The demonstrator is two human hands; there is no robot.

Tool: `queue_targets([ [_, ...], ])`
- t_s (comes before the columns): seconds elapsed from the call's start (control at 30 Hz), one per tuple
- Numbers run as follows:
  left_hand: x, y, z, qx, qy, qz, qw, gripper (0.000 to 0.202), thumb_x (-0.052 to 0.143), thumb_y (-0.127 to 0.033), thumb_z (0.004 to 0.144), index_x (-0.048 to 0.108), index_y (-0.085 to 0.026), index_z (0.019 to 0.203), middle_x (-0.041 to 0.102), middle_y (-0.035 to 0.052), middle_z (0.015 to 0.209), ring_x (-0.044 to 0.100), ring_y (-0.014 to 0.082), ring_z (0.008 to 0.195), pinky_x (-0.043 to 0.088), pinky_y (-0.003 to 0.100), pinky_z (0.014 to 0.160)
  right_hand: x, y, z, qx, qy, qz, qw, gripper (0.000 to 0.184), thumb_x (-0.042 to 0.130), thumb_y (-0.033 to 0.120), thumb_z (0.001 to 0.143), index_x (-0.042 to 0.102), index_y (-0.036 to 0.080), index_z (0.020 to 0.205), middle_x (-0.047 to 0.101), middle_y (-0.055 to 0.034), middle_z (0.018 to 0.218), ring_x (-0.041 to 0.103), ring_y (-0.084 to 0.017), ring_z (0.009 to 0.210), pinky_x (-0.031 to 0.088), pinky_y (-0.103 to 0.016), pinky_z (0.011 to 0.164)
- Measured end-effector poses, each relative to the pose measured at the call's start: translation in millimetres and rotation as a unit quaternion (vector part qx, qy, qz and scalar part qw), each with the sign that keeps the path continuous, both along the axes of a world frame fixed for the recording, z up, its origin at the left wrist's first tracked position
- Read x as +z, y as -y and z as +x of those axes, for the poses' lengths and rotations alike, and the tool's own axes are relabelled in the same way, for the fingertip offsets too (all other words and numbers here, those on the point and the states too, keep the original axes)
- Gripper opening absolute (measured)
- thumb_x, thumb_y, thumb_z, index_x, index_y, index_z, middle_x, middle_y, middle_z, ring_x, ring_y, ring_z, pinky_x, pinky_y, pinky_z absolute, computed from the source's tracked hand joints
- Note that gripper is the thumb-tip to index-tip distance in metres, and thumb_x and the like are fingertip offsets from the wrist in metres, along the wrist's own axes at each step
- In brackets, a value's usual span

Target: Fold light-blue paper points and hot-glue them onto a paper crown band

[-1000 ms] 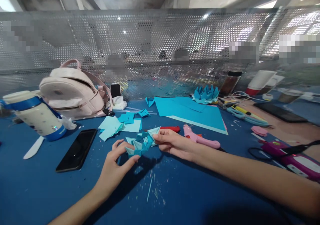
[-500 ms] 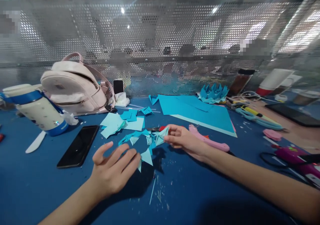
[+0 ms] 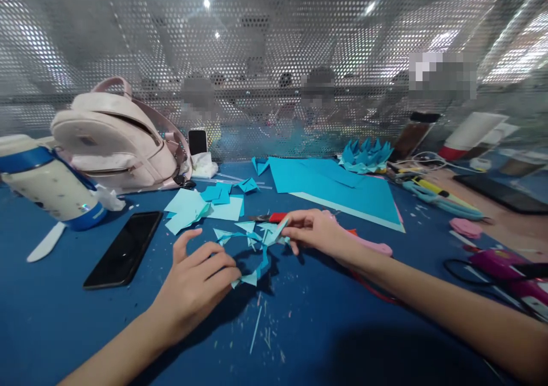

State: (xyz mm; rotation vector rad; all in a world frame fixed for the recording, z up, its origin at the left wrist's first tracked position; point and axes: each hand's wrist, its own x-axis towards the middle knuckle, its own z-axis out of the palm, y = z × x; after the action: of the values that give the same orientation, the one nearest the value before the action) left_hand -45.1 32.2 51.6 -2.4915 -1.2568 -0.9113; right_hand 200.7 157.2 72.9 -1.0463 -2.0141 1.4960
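Note:
A curved chain of folded blue paper pieces (image 3: 262, 260) is held over the blue table between my hands. My right hand (image 3: 314, 234) pinches one light-blue folded piece (image 3: 274, 233) at its upper right end. At the chain's lower left end, the index finger of my left hand (image 3: 199, 277) is bent against a pale pointed piece (image 3: 249, 279). That hand's thumb is hidden beneath, while its other fingers are spread. Just behind the chain lie red-handled scissors (image 3: 277, 217), and a pink-handled tool (image 3: 370, 246) is partly covered by my right forearm.
Loose blue paper (image 3: 186, 206) and large blue sheets (image 3: 325, 180) lie behind. A spiky folded-paper piece (image 3: 366, 156) stands at the back. A phone (image 3: 124, 249), bottle (image 3: 55, 186) and backpack (image 3: 111, 140) are left; a purple glue gun (image 3: 500, 272) and yellow-blue tool (image 3: 443, 197) are right.
The chain has turned and opened into a wider curve, its lower end still by my left fingers. My right hand has shifted slightly. The view has tilted down a little.

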Motion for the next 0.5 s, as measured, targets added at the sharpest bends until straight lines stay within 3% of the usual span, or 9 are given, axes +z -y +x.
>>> queue_targets([
  [0.13,0.3,-3.1,-0.5,-0.025,0.046,-0.090,0.995,0.021,0.054,-0.011,0.093,0.065,-0.027,0.087,0.073,-0.0064,0.084,0.062,0.0166,0.090,0.009,0.047,0.113,-1.5,-3.3,1.6,0.019,0.016,0.021,0.999,0.027,0.074,0.041,0.076,0.070,0.015,0.080,0.063,-0.0005,0.061,0.057,-0.010,0.054,0.044,-0.024,0.054],
  [0.23,1.0,-3.8,-1.4,-0.034,0.058,-0.124,0.990,0.020,0.055,-0.011,0.093,0.065,-0.027,0.088,0.072,-0.0062,0.080,0.061,0.0170,0.090,0.008,0.049,0.113,0.9,-3.0,2.8,0.038,0.008,0.006,0.999,0.027,0.076,0.038,0.074,0.071,0.016,0.089,0.064,-0.0006,0.067,0.060,-0.011,0.057,0.043,-0.022,0.052],
  [0.37,3.8,-4.2,-2.3,-0.045,0.055,-0.170,0.983,0.011,0.060,-0.015,0.091,0.062,-0.025,0.090,0.069,-0.0045,0.082,0.059,0.0180,0.092,0.007,0.051,0.113,10.3,1.2,4.3,0.055,-0.006,0.022,0.998,0.024,0.073,0.035,0.079,0.072,0.017,0.096,0.063,0.0006,0.065,0.059,-0.010,0.056,0.038,-0.020,0.049],
  [0.5,4.3,-5.6,-4.2,-0.045,0.083,-0.205,0.974,0.006,0.060,-0.020,0.091,0.061,-0.025,0.090,0.066,-0.0036,0.085,0.058,0.0181,0.094,0.007,0.054,0.114,24.9,8.6,2.5,0.092,-0.024,0.047,0.994,0.020,0.067,0.035,0.084,0.073,0.017,0.091,0.064,0.0007,0.069,0.059,-0.009,0.055,0.045,-0.022,0.056],
])
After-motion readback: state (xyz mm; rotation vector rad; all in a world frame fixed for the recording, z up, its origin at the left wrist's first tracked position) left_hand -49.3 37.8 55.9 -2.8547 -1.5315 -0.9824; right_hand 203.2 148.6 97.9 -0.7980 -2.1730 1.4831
